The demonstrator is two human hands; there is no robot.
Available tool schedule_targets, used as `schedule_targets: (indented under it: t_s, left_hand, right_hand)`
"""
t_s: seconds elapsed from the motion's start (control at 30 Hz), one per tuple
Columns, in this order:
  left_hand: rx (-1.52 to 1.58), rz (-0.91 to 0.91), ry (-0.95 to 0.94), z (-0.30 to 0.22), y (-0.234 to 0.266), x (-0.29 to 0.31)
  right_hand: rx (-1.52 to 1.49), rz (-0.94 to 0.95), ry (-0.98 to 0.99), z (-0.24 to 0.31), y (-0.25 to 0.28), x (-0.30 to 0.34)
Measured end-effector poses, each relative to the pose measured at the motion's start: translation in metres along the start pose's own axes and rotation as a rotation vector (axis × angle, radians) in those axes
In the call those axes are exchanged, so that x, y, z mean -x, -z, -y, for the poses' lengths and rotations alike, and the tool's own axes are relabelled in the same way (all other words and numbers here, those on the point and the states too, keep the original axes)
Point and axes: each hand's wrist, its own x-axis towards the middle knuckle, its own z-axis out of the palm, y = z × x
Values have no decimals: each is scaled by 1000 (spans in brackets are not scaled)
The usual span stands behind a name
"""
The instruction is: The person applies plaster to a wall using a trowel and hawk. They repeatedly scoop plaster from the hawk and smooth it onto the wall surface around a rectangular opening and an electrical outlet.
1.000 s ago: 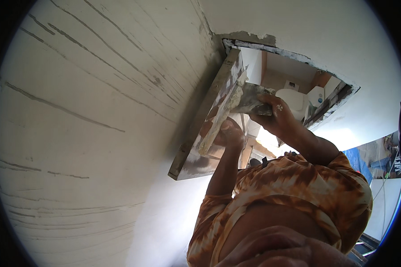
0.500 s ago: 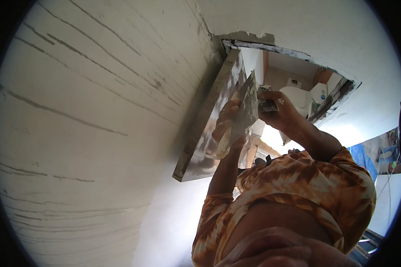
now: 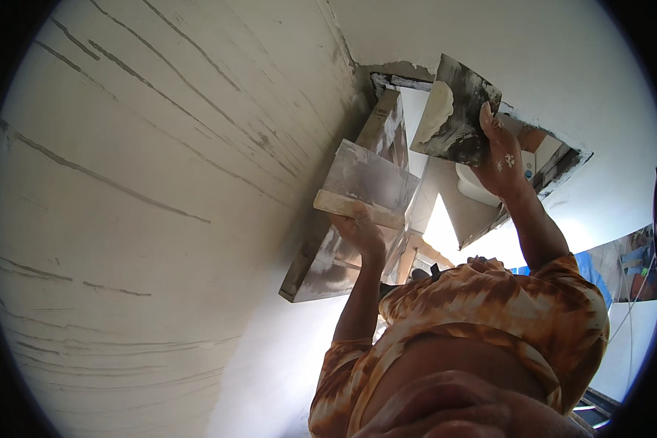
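Note:
My left hand (image 3: 359, 228) is closed round the pale bar-like handle of a wide filling knife (image 3: 369, 174), its grey metal blade pointing up. Further right and higher, my right hand (image 3: 501, 157) grips a dark, roughly square metal plate (image 3: 466, 117) smeared with white. My thumb lies across its face, and the other fingers are hidden behind it. A thick lump of pale filler (image 3: 438, 109) clings to the plate's left side. The two tools are apart, with a gap between them.
A long, whitish-smeared panel (image 3: 325, 263) stands behind my left hand. Beyond the plate is a rough-edged opening (image 3: 562, 164) with a white toilet-like fixture (image 3: 478, 186) inside. A pale wall with dark streaks (image 3: 146, 182) fills the left; blue sheeting (image 3: 591, 277) hangs at the right.
My hands have moved apart: the left down and leftward with the filling knife, the right upward and rightward with the plate. Both tools have turned, showing their broad faces.

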Motion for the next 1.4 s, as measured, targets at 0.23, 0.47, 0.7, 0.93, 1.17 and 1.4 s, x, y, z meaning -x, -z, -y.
schedule_targets:
  t_s: [0.23, 0.47, 0.7, 0.93, 1.17, 1.4]
  left_hand:
    - [564, 17, 1107, -39, -5, -22]
    - [565, 7, 801, -63, 11, -41]
    - [682, -90, 669, -43, 0, -59]
    - [482, -304, 195, -40, -7, -46]
    - [377, -260, -303, -23, -21, -21]
    - [147, 83, -586, -3, -11, -14]
  right_hand:
    - [-176, 537, 367, 49, -11, 4]
    - [-45, 573, -389, -7, 8, 17]
    - [-392, 231, -34, -19, -19, 78]
    - [-1164, 98, -1017, 30, -18, 44]
    - [-1633, 213, -1095, 31, -36, 5]
    - [-1241, 67, -994, 30, -57, -25]
